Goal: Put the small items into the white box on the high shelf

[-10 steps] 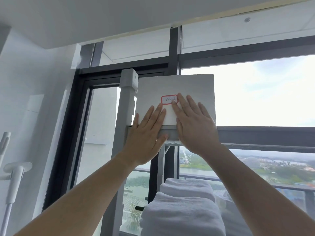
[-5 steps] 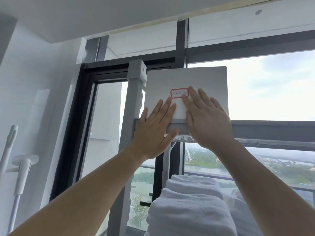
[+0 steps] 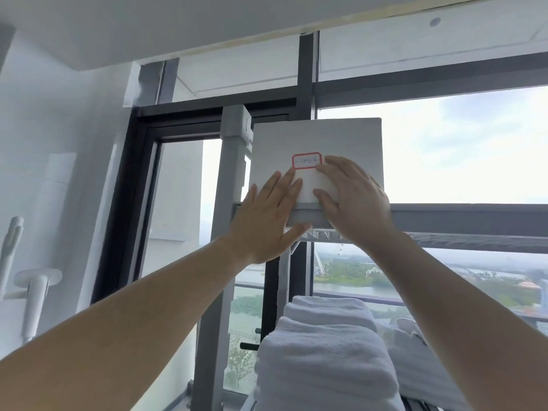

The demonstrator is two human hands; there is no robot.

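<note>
The white box [image 3: 317, 137] stands on the top shelf [image 3: 462, 216] of a grey rack, against the window. A red-framed label [image 3: 306, 160] is stuck on its front. My left hand [image 3: 267, 215] lies flat on the box's lower left front and over the shelf edge, fingers spread. My right hand [image 3: 353, 200] presses flat on the lower right front, fingertips just right of the label. Neither hand holds anything. No small items are visible; the box's inside is hidden.
The rack's grey upright post [image 3: 231, 179] stands left of the box. Folded white towels [image 3: 323, 351] are stacked on a lower level. A white shower fitting [image 3: 35, 292] hangs on the left wall. A dark-framed window lies behind.
Both hands stay flat on the box front. The view has shifted slightly, and the box and hands sit a little further right in frame.
</note>
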